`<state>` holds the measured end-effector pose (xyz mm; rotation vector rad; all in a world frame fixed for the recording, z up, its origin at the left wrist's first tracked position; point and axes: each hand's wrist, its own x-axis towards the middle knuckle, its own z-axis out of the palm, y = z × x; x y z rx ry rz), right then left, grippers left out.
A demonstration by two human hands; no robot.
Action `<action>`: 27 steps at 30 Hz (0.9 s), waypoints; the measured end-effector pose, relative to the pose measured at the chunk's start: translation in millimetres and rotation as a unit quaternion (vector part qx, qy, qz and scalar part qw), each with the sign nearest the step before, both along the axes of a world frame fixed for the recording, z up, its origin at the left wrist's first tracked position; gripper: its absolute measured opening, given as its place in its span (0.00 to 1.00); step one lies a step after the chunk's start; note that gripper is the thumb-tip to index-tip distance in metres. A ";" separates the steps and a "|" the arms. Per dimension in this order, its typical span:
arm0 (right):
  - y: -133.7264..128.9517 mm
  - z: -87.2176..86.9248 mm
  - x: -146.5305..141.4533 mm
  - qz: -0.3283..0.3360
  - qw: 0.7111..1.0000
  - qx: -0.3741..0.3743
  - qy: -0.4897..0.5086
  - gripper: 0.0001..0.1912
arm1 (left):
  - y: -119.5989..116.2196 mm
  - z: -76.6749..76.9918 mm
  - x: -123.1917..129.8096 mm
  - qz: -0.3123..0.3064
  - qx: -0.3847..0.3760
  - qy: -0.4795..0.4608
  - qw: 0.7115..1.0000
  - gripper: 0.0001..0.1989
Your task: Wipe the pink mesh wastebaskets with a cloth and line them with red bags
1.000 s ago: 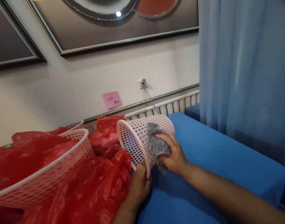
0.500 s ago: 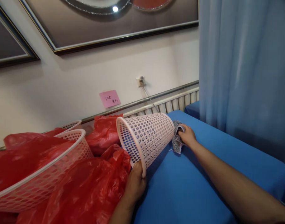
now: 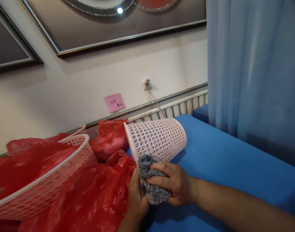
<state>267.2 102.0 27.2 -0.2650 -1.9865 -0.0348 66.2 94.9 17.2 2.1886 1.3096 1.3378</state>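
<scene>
Basket [image 3: 159,138] on side, long axis crosswise, mouth left; left grip [image 3: 137,199] pinching rim [image 3: 130,140], right grip [image 3: 178,183] pinching cloth [image 3: 157,194].

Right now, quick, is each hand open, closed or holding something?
Left hand: closed, holding the pink basket; grip partly hidden.
Right hand: closed, holding the gray cloth.

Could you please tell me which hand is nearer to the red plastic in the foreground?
Left. The left hand is close beside the red plastic, at the tipped basket's rim; the right hand is farther off, holding the gray cloth.
</scene>
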 end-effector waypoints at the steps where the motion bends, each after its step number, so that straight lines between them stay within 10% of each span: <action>1: 2.2 -1.1 1.4 -0.008 1.000 0.004 -0.008 0.28 | -2.9 0.9 -2.0 0.002 0.012 -0.006 1.000 0.26; 6: 39.0 -11.4 28.8 -0.190 0.972 -0.107 0.090 0.30 | -10.1 14.2 2.6 0.044 0.037 0.023 0.998 0.09; 12: 112.1 -30.2 82.9 -0.378 0.814 -0.372 0.236 0.21 | -11.0 19.9 10.8 0.048 0.040 0.069 0.996 0.09; 15: 105.8 -29.7 74.5 -0.362 0.828 -0.359 0.234 0.21 | -8.1 15.8 10.1 0.029 0.022 0.070 0.997 0.09; 20: 32.6 -13.5 21.8 -0.136 0.980 -0.110 0.099 0.31 | -2.2 8.0 8.5 -0.026 -0.015 0.053 0.998 0.07; 22: 11.6 -9.0 8.6 -0.057 0.997 -0.017 0.043 0.32 | -0.4 5.6 7.2 -0.056 -0.026 0.043 0.997 0.08; 27: 41.3 -12.5 31.3 -0.186 0.974 -0.078 0.100 0.27 | 3.7 4.3 4.0 -0.036 -0.043 0.062 0.996 0.08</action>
